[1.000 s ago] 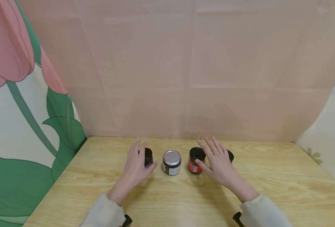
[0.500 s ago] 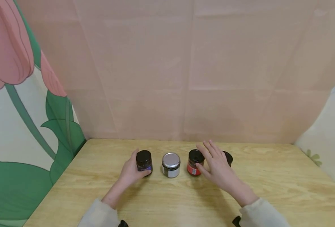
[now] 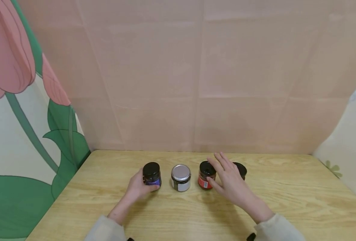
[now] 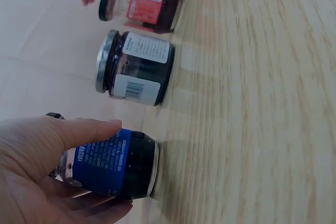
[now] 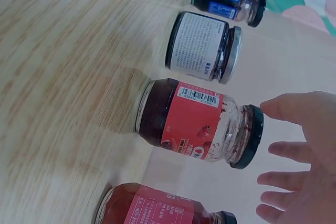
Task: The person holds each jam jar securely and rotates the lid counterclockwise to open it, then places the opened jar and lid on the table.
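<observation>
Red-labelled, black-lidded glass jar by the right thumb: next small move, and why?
Probably curl the right hand round the red-labelled, black-lidded glass jar: the thumb is right by the lid, and the fingers are spread and hold nothing. The left hand is busy gripping the blue-labelled glass jar.

Pale yellow wood-grain table (image 3: 286, 201): far corners rounded, grain running mostly side to side.
Dusty-pink creased sheet backdrop (image 3: 142, 73): rises behind the table's far edge, marked by upright and level folds.
White panel printed with pink-and-green tulips (image 3: 9, 134): at left (its largest bloom cropped by the view).
Cream panel with a small green leaf motif (image 3: 346, 144): at right.
Light: diffuse, soft shadows on the wood.
</observation>
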`<state>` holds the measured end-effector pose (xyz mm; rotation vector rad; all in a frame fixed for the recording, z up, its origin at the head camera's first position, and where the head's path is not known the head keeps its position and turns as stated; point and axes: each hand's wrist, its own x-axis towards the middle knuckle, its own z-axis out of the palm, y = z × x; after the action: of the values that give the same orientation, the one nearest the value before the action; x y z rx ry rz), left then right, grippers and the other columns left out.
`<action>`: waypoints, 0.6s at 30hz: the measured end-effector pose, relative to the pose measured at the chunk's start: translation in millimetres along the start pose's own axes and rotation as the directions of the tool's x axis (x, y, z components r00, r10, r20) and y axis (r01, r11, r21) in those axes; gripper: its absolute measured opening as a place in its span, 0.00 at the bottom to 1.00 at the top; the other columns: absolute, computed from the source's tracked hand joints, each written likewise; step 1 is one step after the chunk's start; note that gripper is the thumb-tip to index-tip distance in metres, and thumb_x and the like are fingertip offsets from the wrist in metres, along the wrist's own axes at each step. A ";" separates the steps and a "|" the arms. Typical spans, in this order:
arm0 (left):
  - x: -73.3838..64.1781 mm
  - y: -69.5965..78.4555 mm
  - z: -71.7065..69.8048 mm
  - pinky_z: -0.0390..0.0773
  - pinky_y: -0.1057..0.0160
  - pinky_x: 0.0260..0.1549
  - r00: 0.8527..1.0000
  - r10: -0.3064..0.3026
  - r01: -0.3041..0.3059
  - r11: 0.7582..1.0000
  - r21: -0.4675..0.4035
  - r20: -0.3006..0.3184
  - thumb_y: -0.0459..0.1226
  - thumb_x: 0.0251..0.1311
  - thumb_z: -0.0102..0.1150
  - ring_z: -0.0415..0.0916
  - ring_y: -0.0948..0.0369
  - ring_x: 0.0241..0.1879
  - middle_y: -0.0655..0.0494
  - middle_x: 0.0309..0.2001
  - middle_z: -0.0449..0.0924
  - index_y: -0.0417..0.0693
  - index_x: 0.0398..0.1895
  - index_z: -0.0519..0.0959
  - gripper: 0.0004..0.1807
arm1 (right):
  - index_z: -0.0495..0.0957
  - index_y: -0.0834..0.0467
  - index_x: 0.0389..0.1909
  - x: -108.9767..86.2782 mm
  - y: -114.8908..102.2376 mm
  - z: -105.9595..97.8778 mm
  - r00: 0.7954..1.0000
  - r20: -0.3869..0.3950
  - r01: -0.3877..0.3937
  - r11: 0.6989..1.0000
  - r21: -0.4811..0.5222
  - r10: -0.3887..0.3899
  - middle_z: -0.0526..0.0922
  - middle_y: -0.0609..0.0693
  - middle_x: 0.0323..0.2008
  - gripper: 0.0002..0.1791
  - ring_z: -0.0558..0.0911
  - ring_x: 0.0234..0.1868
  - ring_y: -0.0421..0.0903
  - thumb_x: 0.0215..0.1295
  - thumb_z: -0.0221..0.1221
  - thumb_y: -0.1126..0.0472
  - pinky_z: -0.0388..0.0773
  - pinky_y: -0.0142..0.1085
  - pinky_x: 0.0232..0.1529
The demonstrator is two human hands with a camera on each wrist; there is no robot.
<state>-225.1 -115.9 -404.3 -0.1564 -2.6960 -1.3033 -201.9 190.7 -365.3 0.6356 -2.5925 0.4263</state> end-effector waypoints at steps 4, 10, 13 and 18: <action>-0.2 -0.5 2.1 0.69 0.40 0.57 1.000 0.017 -0.017 1.000 -0.012 0.002 0.32 0.39 0.76 0.73 0.37 0.54 0.32 0.51 0.77 0.29 0.56 0.69 0.38 | 0.69 0.61 0.64 -1.0 0.1 -0.6 1.000 -0.011 0.010 1.000 -0.009 -0.010 0.65 0.67 0.66 0.33 0.59 0.70 0.65 0.58 0.66 0.56 0.62 0.67 0.59; 0.0 -1.0 5.8 0.67 0.38 0.58 0.999 0.001 0.002 0.999 -0.043 0.055 0.32 0.45 0.72 0.71 0.36 0.55 0.30 0.52 0.75 0.29 0.59 0.64 0.38 | 0.68 0.60 0.64 -1.6 1.1 -2.0 1.000 0.004 0.020 1.000 -0.006 -0.020 0.65 0.66 0.66 0.33 0.59 0.70 0.64 0.58 0.66 0.57 0.62 0.70 0.57; -0.6 -1.1 5.9 0.67 0.38 0.58 0.998 -0.020 0.024 0.998 -0.060 0.068 0.32 0.48 0.71 0.71 0.36 0.56 0.29 0.52 0.75 0.30 0.60 0.62 0.38 | 0.68 0.60 0.64 -0.7 -0.6 -1.9 1.000 0.018 0.018 1.000 0.006 -0.018 0.65 0.65 0.67 0.33 0.59 0.70 0.64 0.59 0.66 0.56 0.61 0.72 0.55; -0.8 -1.8 5.1 0.67 0.38 0.58 0.998 -0.027 0.031 0.997 -0.071 0.062 0.32 0.48 0.71 0.71 0.36 0.55 0.30 0.52 0.75 0.30 0.60 0.60 0.38 | 0.68 0.60 0.64 1.2 -3.8 0.4 0.999 0.030 0.019 1.000 0.022 -0.019 0.64 0.65 0.67 0.33 0.59 0.70 0.63 0.59 0.65 0.56 0.61 0.72 0.55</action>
<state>-225.1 -113.1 -408.9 -0.1685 -2.7125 -1.4281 -201.1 186.9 -364.3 0.6786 -2.6111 0.4426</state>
